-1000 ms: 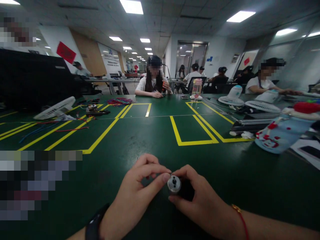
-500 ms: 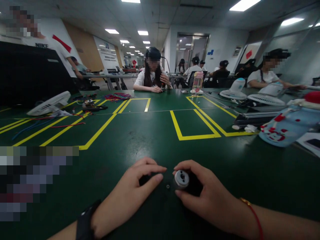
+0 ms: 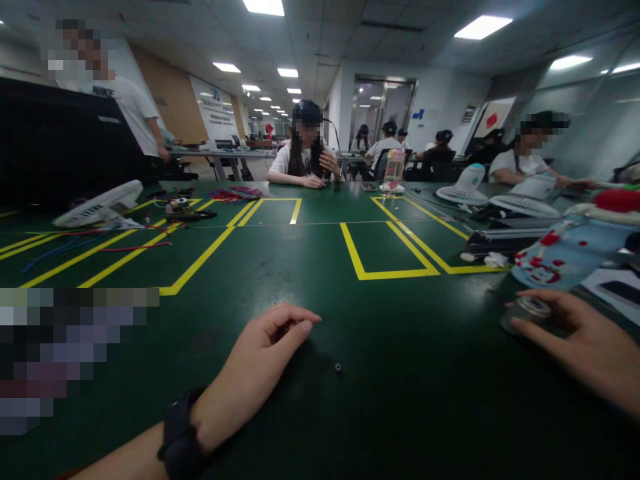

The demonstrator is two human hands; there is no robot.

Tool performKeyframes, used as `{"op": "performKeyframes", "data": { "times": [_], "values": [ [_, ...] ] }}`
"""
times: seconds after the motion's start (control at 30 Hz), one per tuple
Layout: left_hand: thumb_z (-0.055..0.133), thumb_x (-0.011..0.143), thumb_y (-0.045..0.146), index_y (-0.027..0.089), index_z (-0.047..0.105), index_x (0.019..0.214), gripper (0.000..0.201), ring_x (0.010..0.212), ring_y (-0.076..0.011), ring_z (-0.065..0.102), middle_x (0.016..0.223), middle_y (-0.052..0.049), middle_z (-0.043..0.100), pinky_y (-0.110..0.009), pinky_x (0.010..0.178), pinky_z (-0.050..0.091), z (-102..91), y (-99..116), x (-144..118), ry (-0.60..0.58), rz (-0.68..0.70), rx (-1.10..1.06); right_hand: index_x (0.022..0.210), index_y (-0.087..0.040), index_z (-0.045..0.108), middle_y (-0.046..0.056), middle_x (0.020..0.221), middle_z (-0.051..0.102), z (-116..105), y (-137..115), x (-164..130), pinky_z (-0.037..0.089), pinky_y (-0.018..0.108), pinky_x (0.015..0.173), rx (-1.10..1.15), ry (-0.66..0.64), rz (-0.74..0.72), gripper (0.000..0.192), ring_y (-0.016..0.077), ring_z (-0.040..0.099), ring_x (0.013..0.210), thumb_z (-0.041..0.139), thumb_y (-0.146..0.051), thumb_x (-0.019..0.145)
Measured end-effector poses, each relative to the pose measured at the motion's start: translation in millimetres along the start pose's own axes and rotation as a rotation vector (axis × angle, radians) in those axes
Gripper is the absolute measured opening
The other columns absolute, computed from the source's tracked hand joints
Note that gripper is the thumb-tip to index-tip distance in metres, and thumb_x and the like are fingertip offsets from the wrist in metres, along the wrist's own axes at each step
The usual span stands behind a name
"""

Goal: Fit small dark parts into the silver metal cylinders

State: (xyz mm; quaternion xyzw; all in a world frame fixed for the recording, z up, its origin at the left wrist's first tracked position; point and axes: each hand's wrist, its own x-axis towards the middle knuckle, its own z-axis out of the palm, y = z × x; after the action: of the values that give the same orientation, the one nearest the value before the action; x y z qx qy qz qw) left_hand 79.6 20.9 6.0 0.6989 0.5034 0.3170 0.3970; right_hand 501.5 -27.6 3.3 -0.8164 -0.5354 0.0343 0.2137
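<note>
My right hand [image 3: 585, 340] is off to the right, its fingers and thumb closed round the sides of a small cylindrical metal motor [image 3: 525, 313]. The motor is upright, its round end face up, just in front of the blue cup-like container. At the middle front, my left hand [image 3: 273, 353] hovers low over or rests on the green table [image 3: 400, 373]. Its index finger is stretched out with the thumb close below, and I see nothing held; the other fingers are partly hidden. A tiny ring-shaped metal part [image 3: 339, 367] lies on the table right of the left fingertips.
Yellow tape [image 3: 400, 273] marks boxes on the table. At left lie a white fan [image 3: 100, 207], loose wires [image 3: 135, 247] and a bundle of coloured wires [image 3: 237, 193]. More fans [image 3: 463, 190], dark metal profiles [image 3: 500, 237] and the blue container [image 3: 565, 250] stand right. A person [image 3: 305, 153] sits opposite.
My right hand has carried the motor from beside the ring-shaped part far to the right. My left hand has shifted slightly left, its thumb nearer the index finger. The small ring part stays on the table.
</note>
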Motion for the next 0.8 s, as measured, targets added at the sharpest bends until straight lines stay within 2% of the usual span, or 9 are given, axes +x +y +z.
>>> {"op": "performKeyframes", "data": {
  "times": [0.2, 0.3, 0.37, 0.43, 0.47, 0.53, 0.6, 0.7, 0.8],
  "values": [
    [0.049, 0.089, 0.037, 0.025, 0.066, 0.097, 0.023, 0.087, -0.0198, 0.062, 0.095, 0.000, 0.068, -0.032, 0.075, 0.046, 0.1, -2.3, -0.8, 0.004, 0.010, 0.010, 0.111, -0.020, 0.054, 0.014, 0.097, 0.064, -2.1, 20.8, 21.2, 0.048, 0.031, 0.060, -0.024, 0.042, -0.025, 0.050, 0.0213, 0.064, 0.074, 0.052, -0.057, 0.076],
    [0.050, 0.089, 0.036, 0.026, 0.067, 0.095, 0.020, 0.085, -0.0192, 0.062, 0.094, 0.001, 0.068, -0.031, 0.075, 0.045, 0.3, -3.9, 0.1, -0.003, 0.017, 0.015, 0.119, -0.017, 0.050, 0.019, 0.109, 0.059, 2.6, 10.7, 14.3, 0.048, 0.040, 0.074, -0.196, 0.236, -0.104, 0.060, 0.0306, 0.060, 0.095, 0.054, -0.057, 0.074],
    [0.050, 0.089, 0.036, 0.027, 0.067, 0.095, 0.020, 0.087, -0.0191, 0.062, 0.095, 0.002, 0.067, -0.032, 0.076, 0.045, 0.3, -4.5, 0.6, -0.014, 0.022, 0.016, 0.123, -0.016, 0.047, 0.018, 0.120, 0.054, 7.6, -13.5, -3.3, 0.042, 0.047, 0.089, -0.243, 0.373, -0.295, 0.065, 0.0345, 0.050, 0.112, 0.057, -0.055, 0.072],
    [0.050, 0.089, 0.036, 0.027, 0.067, 0.095, 0.020, 0.089, -0.0193, 0.061, 0.096, 0.002, 0.067, -0.032, 0.077, 0.044, 0.3, -4.6, 0.8, -0.022, 0.029, 0.017, 0.123, -0.022, 0.048, 0.010, 0.125, 0.052, 16.5, -52.4, -28.4, 0.037, 0.045, 0.097, -0.126, 0.278, -0.592, 0.054, 0.0280, 0.047, 0.117, 0.057, -0.048, 0.077],
    [0.050, 0.089, 0.035, 0.027, 0.067, 0.095, 0.020, 0.090, -0.0195, 0.061, 0.096, 0.002, 0.067, -0.032, 0.079, 0.044, 0.2, -4.5, 0.8, -0.023, 0.034, 0.015, 0.122, -0.027, 0.050, 0.006, 0.124, 0.053, 22.8, -75.8, -41.5, 0.040, 0.040, 0.094, -0.035, 0.080, -0.721, 0.045, 0.0226, 0.049, 0.114, 0.055, -0.044, 0.080],
    [0.050, 0.089, 0.034, 0.026, 0.067, 0.095, 0.019, 0.091, -0.0198, 0.061, 0.097, 0.001, 0.067, -0.033, 0.081, 0.043, 0.3, -4.1, 0.6, -0.022, 0.041, 0.008, 0.122, -0.031, 0.052, 0.003, 0.121, 0.054, 38.2, -124.5, -63.7, 0.042, 0.035, 0.092, 0.107, -0.261, -0.819, 0.037, 0.0170, 0.051, 0.108, 0.051, -0.038, 0.085],
    [0.050, 0.089, 0.033, 0.026, 0.067, 0.095, 0.019, 0.092, -0.0198, 0.061, 0.097, 0.001, 0.067, -0.033, 0.082, 0.043, 0.2, -3.7, 0.5, -0.016, 0.052, 0.000, 0.115, -0.030, 0.058, 0.003, 0.114, 0.057, 53.1, -166.3, -76.3, 0.042, 0.034, 0.089, 0.219, -0.399, -0.886, 0.032, 0.0168, 0.051, 0.103, 0.055, -0.037, 0.084],
    [0.051, 0.089, 0.032, 0.025, 0.067, 0.093, 0.019, 0.091, -0.0195, 0.061, 0.095, 0.001, 0.067, -0.032, 0.081, 0.043, -0.5, -3.8, 0.0, -0.012, 0.068, -0.003, 0.097, -0.026, 0.066, 0.002, 0.100, 0.060, 61.5, -196.6, -75.5, 0.043, 0.031, 0.084, 0.304, -0.456, -0.907, 0.018, 0.0149, 0.052, 0.095, 0.052, -0.032, 0.086],
    [0.051, 0.090, 0.033, 0.025, 0.067, 0.093, 0.019, 0.090, -0.0189, 0.061, 0.095, 0.001, 0.067, -0.031, 0.080, 0.043, -1.9, -4.3, -0.7, -0.021, 0.060, -0.009, 0.096, -0.024, 0.063, 0.002, 0.099, 0.061, 45.0, -175.0, -55.5, 0.043, 0.029, 0.083, 0.288, -0.340, -0.840, 0.021, 0.0133, 0.054, 0.093, 0.046, -0.033, 0.089]
  ]
}}
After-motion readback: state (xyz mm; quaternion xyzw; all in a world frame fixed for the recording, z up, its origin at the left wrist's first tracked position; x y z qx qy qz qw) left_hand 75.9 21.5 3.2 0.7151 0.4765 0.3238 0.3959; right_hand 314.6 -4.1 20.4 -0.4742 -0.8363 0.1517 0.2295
